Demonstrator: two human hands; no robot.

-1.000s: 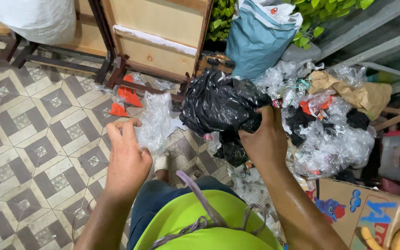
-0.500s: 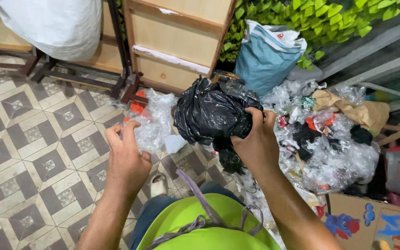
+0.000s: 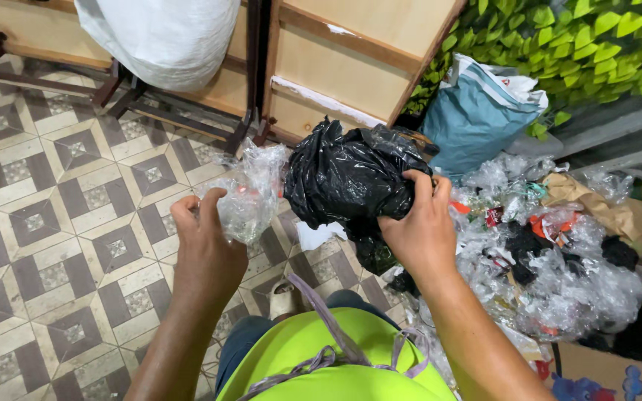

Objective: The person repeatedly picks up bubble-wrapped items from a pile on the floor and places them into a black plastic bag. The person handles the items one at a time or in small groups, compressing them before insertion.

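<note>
Black plastic fills your right hand: its fingers are curled tight into a crumpled black bag, held up in front of you above the tiled floor. Your left hand has its fingers half closed, thumb and fingertips pinching a clump of clear plastic film that hangs just beside the black bag, the two nearly touching.

Below your wrists show your lime-green shirt and a grey strap across it. To your right, a heap of clear wrappers and scraps spreads over the floor, with a sheet of brown paper at its far edge and a cardboard box in the near corner. Behind the heap stands a stuffed blue sack against a wall of green leaves. Beyond your hands are light wooden furniture panels on dark frames, and a white sack hangs at the top of the view.
</note>
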